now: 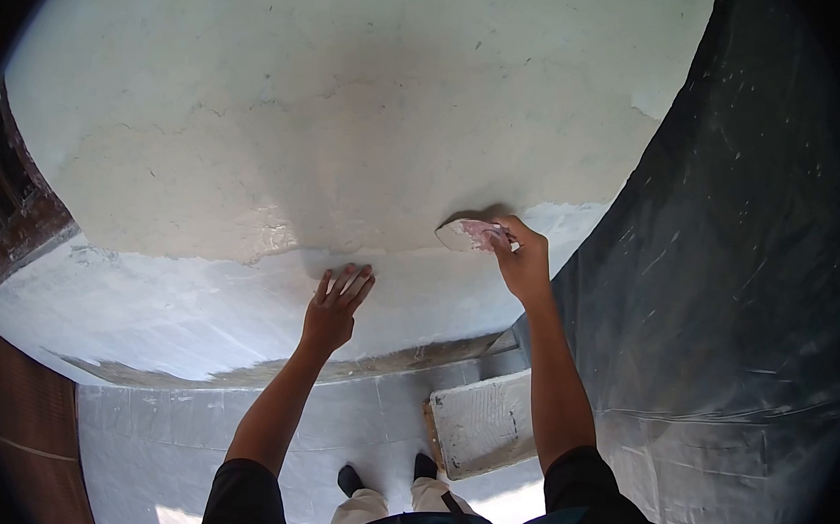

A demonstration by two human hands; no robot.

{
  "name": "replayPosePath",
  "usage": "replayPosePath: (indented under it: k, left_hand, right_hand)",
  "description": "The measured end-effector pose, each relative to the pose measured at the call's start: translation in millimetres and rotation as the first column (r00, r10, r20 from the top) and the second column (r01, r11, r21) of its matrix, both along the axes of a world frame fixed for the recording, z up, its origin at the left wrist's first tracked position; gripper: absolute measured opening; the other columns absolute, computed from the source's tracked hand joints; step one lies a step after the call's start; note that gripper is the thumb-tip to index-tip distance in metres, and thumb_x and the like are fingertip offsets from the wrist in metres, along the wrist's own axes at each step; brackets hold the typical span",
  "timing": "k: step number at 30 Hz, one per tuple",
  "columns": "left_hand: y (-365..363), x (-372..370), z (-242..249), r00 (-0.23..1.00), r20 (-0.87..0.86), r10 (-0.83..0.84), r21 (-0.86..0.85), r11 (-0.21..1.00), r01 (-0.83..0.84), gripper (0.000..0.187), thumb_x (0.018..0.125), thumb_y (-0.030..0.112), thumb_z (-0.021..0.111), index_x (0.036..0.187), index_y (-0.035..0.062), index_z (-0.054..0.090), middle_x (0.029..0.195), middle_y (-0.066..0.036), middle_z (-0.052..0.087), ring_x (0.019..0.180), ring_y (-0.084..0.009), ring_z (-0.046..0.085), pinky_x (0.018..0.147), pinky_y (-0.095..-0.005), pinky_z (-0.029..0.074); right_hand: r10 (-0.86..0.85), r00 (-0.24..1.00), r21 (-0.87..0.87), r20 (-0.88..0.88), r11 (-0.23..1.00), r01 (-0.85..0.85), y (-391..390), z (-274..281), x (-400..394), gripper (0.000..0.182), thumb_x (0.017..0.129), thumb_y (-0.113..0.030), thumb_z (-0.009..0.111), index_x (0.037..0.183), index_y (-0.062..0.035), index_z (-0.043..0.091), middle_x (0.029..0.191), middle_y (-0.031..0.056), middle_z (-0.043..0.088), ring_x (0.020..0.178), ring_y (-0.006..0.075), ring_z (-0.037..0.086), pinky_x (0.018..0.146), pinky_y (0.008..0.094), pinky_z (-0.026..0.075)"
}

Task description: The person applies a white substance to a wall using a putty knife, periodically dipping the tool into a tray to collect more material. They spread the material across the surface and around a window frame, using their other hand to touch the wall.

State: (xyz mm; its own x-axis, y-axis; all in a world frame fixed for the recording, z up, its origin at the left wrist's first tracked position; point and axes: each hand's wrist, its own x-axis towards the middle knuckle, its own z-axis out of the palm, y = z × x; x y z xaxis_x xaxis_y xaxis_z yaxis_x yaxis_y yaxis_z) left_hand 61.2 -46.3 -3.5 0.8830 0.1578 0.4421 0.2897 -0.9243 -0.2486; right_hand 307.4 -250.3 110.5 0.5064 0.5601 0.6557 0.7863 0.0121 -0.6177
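My right hand grips a putty scraper, a flat piece smeared with white and pink, and holds its edge against the wall. The scraper's far edge and its shadow lie on the beige part of the wall, just above the white lower band. Lower and to the left, my left hand rests with fingers stretched on the white band, near the border with the beige part. It holds nothing. A damp, shiny patch shows on the wall to its upper left.
A white-crusted tray stands on the grey sheeted floor, right of my feet. Dark plastic sheeting hangs along the right side. A brown wooden frame is at the left, with a brown panel below it.
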Motion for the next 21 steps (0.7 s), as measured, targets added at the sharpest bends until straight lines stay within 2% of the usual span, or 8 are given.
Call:
replayPosePath:
  k: [2,6,8,10,14,16,18,21]
  left_hand:
    - [0.3,-0.5,1.5,1.0,0.007,0.001,0.005,1.0,-0.001,0.069,0.075,0.008,0.056,0.142,0.0187,0.041,0.151,0.003,0.032,0.14,-0.0185,0.027,0.115,-0.0448,0.02]
    - [-1.3,-0.2,2.4,1.0,-0.019,0.014,-0.01,1.0,-0.014,0.069,0.075,0.009,0.056,0.141,0.0184,0.041,0.151,0.003,0.031,0.14,-0.0185,0.026,0.115,-0.0451,0.019]
    - [-0.8,-0.5,-2.1,1.0,0.009,0.005,-0.008,1.0,-0.005,0.069,0.075,0.009,0.056,0.141,0.0183,0.041,0.151,0.003,0.031,0.14,-0.0184,0.026,0.116,-0.0452,0.019]
    - [-0.5,-0.5,-0.3,1.0,0.003,0.001,-0.026,1.0,-0.001,0.069,0.075,0.009,0.056,0.142,0.0183,0.04,0.151,0.003,0.031,0.14,-0.0182,0.026,0.116,-0.0451,0.019]
    - [-2.2,-2.1,3.8,1.0,-0.008,0.0,-0.028,1.0,-0.001,0.069,0.075,0.009,0.056,0.142,0.0184,0.04,0.151,0.004,0.031,0.14,-0.0182,0.026,0.116,-0.0449,0.02]
    - [-2.5,-1.2,4.0,1.0,-0.023,0.011,-0.03,0.999,-0.012,0.069,0.075,0.009,0.056,0.142,0.0186,0.04,0.152,0.004,0.03,0.14,-0.0181,0.026,0.116,-0.0448,0.02]
    - [-1.5,-0.7,3.8,1.0,-0.019,0.007,-0.027,1.0,-0.008,0.069,0.075,0.009,0.056,0.142,0.0186,0.04,0.152,0.004,0.03,0.14,-0.0181,0.026,0.115,-0.0448,0.021]
    - [0.1,-2.0,2.5,1.0,-0.019,-0.005,-0.03,1.0,0.005,0.07,0.075,0.008,0.056,0.142,0.0188,0.04,0.152,0.004,0.029,0.14,-0.0181,0.025,0.115,-0.0448,0.021]
  right_hand:
    - [-0.035,0.978,0.128,-0.207,0.99,0.062,-0.2,-2.8,10.6,0.019,0.081,0.004,0.064,0.1,0.0019,0.061,0.084,0.0141,0.068,0.075,0.0134,0.066,0.068,0.0254,0.049]
    - [0.075,0.949,0.187,-0.307,0.982,-0.017,-9.1,1.6,-4.8,0.017,0.083,0.005,0.063,0.1,0.0021,0.061,0.082,0.0111,0.067,0.075,0.0108,0.064,0.069,0.0247,0.05]
    - [0.112,0.944,0.125,-0.309,0.989,-0.077,6.2,-5.2,-17.1,0.017,0.084,0.005,0.063,0.1,0.0017,0.061,0.082,0.0099,0.066,0.078,0.0094,0.063,0.071,0.0243,0.049]
    - [0.06,0.958,0.132,-0.282,0.991,-0.023,17.8,-16.5,-9.9,0.019,0.084,0.006,0.062,0.102,0.0026,0.06,0.084,0.0098,0.066,0.081,0.0089,0.062,0.073,0.0236,0.049]
    - [0.123,0.878,0.304,-0.462,0.952,0.027,-9.9,-22.9,9.4,0.016,0.087,0.008,0.058,0.102,0.0034,0.057,0.088,0.0069,0.063,0.083,0.0105,0.061,0.077,0.0236,0.048]
    - [0.248,0.861,0.37,-0.444,0.926,-0.075,-11.2,-11.4,-10.5,0.016,0.087,0.007,0.059,0.103,0.0026,0.057,0.089,0.0072,0.063,0.085,0.0104,0.061,0.078,0.0232,0.047]
    - [0.336,0.84,0.318,-0.425,0.925,-0.209,9.7,-14.2,-27.8,0.015,0.087,0.006,0.06,0.102,0.0023,0.057,0.088,0.0071,0.063,0.084,0.0109,0.061,0.077,0.0233,0.047]
    - [0.189,0.921,0.163,-0.341,0.977,-0.14,41.4,-21.9,-45.8,0.018,0.085,0.004,0.063,0.103,0.0025,0.058,0.085,0.0093,0.064,0.083,0.0109,0.062,0.074,0.0242,0.048]
